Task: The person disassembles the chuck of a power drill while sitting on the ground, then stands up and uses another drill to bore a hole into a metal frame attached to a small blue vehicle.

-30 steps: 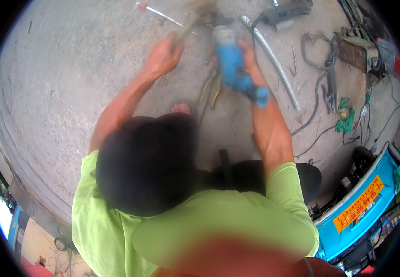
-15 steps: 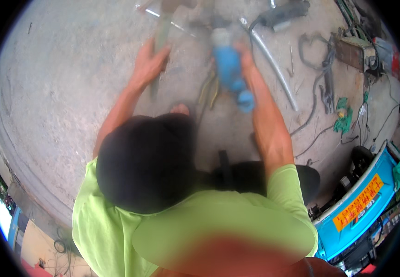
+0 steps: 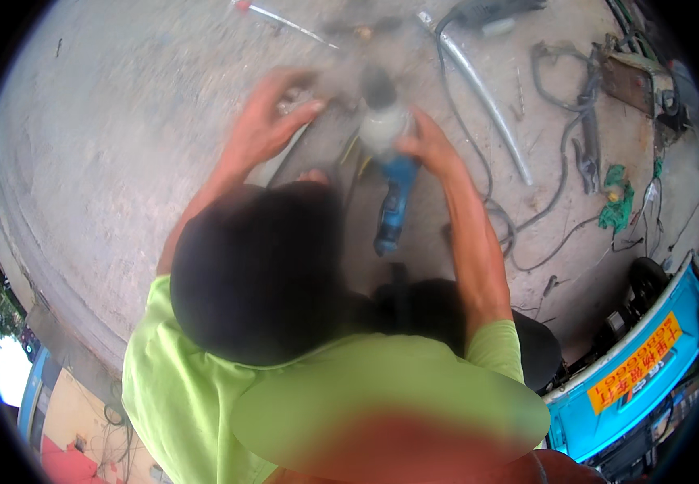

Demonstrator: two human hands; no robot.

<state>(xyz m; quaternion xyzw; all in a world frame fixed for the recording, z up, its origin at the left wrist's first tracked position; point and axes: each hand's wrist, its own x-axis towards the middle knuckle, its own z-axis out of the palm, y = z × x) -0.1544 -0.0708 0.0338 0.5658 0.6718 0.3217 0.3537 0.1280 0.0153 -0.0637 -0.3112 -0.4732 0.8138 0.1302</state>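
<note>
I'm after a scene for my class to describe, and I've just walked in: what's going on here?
A person in a lime-green shirt leans over rough ground. The right hand grips a blue power tool by its pale front part, its blue handle pointing back toward the person. The left hand is to its left, thumb and fingers apart. A silver tube lies to the right.

Soft, diffuse light falls fairly evenly on the grey concrete floor [image 3: 132,137], with a blown-out white patch [image 3: 4,367] at eight o'clock. Toward twelve, haze blurs the blue-and-pale-grey power tool [image 3: 398,179]; straight edges curve near the black, vignetted rim.
</note>
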